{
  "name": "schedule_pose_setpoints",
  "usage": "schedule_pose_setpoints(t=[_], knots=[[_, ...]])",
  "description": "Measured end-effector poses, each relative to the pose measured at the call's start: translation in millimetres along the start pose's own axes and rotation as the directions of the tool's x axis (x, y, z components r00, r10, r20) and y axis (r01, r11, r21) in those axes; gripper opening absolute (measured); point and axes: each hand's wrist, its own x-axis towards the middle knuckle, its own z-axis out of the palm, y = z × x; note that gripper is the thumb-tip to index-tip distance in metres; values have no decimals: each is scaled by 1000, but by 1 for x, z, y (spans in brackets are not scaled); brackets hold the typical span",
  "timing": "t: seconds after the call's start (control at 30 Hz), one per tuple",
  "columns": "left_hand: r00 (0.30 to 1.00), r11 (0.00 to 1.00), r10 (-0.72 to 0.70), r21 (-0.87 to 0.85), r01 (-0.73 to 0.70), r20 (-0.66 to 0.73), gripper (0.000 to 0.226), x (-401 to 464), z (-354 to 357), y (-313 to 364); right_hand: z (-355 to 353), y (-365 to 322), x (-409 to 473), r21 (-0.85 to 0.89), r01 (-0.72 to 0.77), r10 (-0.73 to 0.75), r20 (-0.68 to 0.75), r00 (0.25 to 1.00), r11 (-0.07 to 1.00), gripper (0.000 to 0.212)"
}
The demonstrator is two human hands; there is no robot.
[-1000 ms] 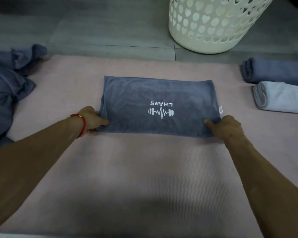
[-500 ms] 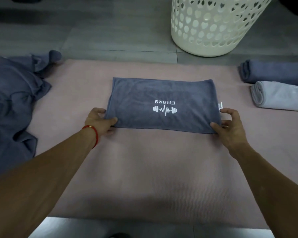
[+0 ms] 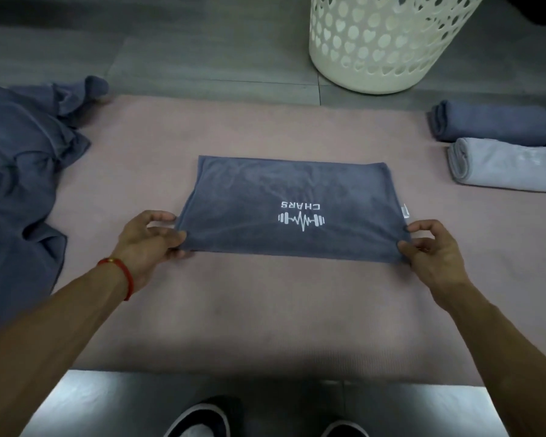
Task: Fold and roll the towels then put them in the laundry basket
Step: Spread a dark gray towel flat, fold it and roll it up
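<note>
Standing at six o'clock are two dark shoes [image 3: 199,419] on grey floor, toes at the pink mat [image 3: 265,310]. Mid-mat lies the folded grey-blue towel [image 3: 293,197]; the left hand [image 3: 148,244] and right hand [image 3: 435,250] pinch its near corners, fingers curled on cloth. At three o'clock lie a pale rolled towel [image 3: 505,165] and a dark rolled towel [image 3: 489,124]; at nine, crumpled towels [image 3: 19,171]; at one, the cream laundry basket [image 3: 382,42].

The folded towel [image 3: 284,203] is slate blue with a white CHARS logo [image 3: 301,216]. The mat [image 3: 265,310] is dusty pink, the laundry basket [image 3: 382,42] cream with heart-shaped holes, one rolled towel [image 3: 492,126] slate blue, another [image 3: 508,165] pale lavender-grey, and the wristband [image 3: 120,272] red.
</note>
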Motion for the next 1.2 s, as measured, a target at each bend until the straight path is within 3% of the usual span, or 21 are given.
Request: schedule_pose_setpoints(t=[0.1, 0.17, 0.23, 0.33, 0.4, 0.47, 0.57, 0.63, 0.7, 0.77, 0.8, 0.87, 0.9, 0.97, 1.03, 1.1, 1.17, 1.2], knots=[[999, 989, -28, 143, 26, 18, 35, -22, -9, -26, -8, 20, -14, -26, -109, 110, 48, 993, 994, 31], [997, 919, 58, 394, -33, -53, 27, -20, -9, -39, -10, 20, -14, -62, -176, 180, 70, 981, 982, 32], [942, 676, 333, 705, -215, -32, 30, -13, -1, -39, -8, 8, -9, -133, -179, 188, 62, 980, 975, 24], [776, 350, 584, 788, -506, 239, 46, -18, 48, -23, 1, -22, 0, -238, -136, 150, 42, 988, 962, 30], [724, 136, 525, 795, -591, 448, 56, -18, 92, -11, 8, -37, 8, -261, -138, 146, 10, 989, 955, 40], [732, -8, 342, 781, -625, 589, 61, -5, 125, -14, 14, -43, 16, -202, -193, 194, -16, 981, 960, 51], [772, -103, 119, 781, -616, 625, 63, 13, 143, -29, 15, -42, 24, -39, -265, 266, 23, 964, 964, 43], [779, -117, 83, 782, -612, 622, 64, 16, 143, -30, 7, -50, 22, 38, -253, 247, 126, 961, 967, 31], [773, -113, 89, 777, -619, 628, 65, 13, 139, -26, -2, -63, 17, 88, -212, 188, 222, 957, 973, 28], [743, -27, 159, 755, -655, 650, 67, 2, 133, -24, -6, -81, 11, 114, -137, 104, 261, 960, 984, 29], [721, 60, 218, 729, -682, 657, 68, -6, 128, -23, -4, -92, 8, 116, -90, 56, 268, 962, 989, 26], [701, 333, 346, 617, -713, 623, 65, -23, 116, -22, 9, -115, -1, 79, 14, -37, 290, 956, 997, 22], [720, 478, 392, 542, -691, 572, 61, -29, 108, -19, 21, -127, -7, 34, 70, -77, 298, 952, 997, 23], [796, 672, 410, 442, -594, 446, 54, -34, 94, -14, 53, -149, -22, -95, 201, -167, 284, 944, 975, 23], [892, 849, 333, 314, -425, 307, 42, -32, 80, -5, 91, -167, -38, -247, 390, -328, 257, 909, 887, 23], [964, 979, 174, 75, -192, 199, 25, -28, 67, 8, 133, -175, -54, -306, 560, -489, 280, 826, 770, 23], [983, 989, 7, -145, 20, 183, 24, -19, 54, 19, 177, -177, -68, -253, 622, -539, 326, 776, 741, 22], [982, 976, -48, -198, 85, 181, 33, -12, 46, 21, 196, -178, -76, -197, 596, -502, 375, 779, 779, 22]])
